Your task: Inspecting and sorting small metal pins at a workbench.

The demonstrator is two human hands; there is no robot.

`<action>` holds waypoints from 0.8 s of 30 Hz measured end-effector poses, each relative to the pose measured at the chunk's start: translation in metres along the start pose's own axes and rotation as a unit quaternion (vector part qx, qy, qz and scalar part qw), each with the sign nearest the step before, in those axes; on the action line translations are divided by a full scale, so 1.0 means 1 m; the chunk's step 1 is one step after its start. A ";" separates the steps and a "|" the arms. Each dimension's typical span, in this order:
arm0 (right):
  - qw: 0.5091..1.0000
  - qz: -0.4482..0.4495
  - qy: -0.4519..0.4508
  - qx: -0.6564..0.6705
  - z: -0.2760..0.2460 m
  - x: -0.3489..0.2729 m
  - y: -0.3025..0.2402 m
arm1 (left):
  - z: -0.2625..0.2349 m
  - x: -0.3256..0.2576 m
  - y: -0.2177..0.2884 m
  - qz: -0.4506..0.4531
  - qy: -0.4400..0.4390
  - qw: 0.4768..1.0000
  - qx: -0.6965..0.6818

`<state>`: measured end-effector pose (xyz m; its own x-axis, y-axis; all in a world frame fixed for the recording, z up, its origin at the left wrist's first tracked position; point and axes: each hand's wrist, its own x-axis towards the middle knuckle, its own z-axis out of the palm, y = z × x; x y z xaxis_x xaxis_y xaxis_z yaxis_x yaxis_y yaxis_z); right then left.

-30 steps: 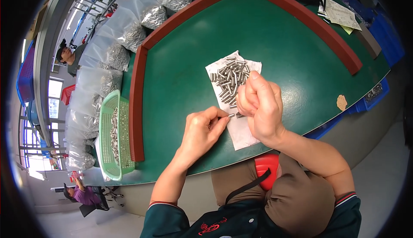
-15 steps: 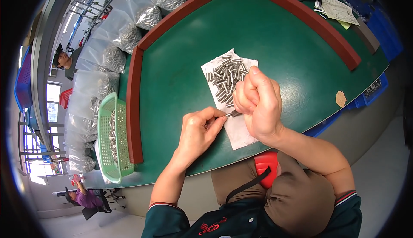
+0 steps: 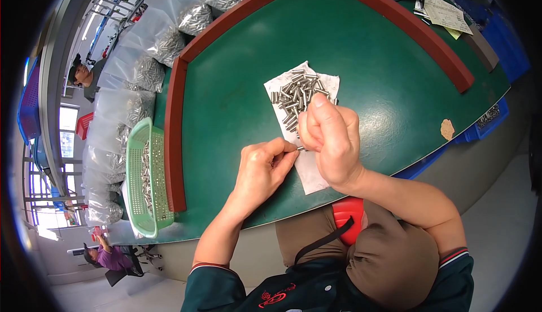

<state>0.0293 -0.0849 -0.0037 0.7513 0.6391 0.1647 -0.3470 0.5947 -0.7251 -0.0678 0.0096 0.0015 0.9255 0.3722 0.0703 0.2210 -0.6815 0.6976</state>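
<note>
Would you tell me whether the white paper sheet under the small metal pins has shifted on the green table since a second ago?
Cannot tell: the white paper sheet keeps its place against the red rim.

Small silver metal pin (image 3: 300, 148) level, pinched between both hands' fingers (image 3: 288, 149).

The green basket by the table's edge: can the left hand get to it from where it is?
Probably yes. The left hand has bare green table toward the green basket; only the low red rim lies between.
</note>
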 end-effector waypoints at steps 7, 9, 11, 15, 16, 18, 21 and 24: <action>0.999 -0.007 -0.012 -0.035 0.003 0.001 0.001 | -0.002 0.000 0.001 0.000 -0.001 1.000 -0.011; 0.997 -0.017 0.002 -0.071 0.005 0.002 0.001 | -0.003 0.001 0.001 -0.020 -0.004 1.000 -0.012; 0.999 -0.010 0.011 -0.051 0.003 0.002 -0.001 | -0.006 0.000 -0.003 -0.060 -0.022 0.997 -0.045; 1.000 0.011 -0.007 -0.004 -0.001 -0.001 -0.003 | -0.018 0.005 -0.023 -0.176 -0.096 0.781 -0.591; 1.000 0.011 -0.007 0.000 -0.002 -0.002 0.000 | -0.020 0.005 -0.026 -0.191 -0.088 0.741 -0.638; 1.000 0.017 -0.001 -0.001 -0.001 -0.001 0.001 | -0.021 0.006 -0.033 -0.200 -0.081 0.679 -0.702; 1.000 0.025 0.000 -0.007 -0.004 0.002 -0.001 | -0.022 0.010 -0.031 -0.218 -0.057 0.669 -0.708; 0.999 0.031 -0.003 0.003 -0.004 0.002 0.001 | -0.024 0.010 -0.035 -0.213 -0.056 0.674 -0.705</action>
<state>0.0326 -0.0853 -0.0066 0.7247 0.6781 0.1227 -0.3966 0.5560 -0.7305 -0.0740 0.0518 -0.0049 0.9053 0.2412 -0.3496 0.0346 0.7785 0.6267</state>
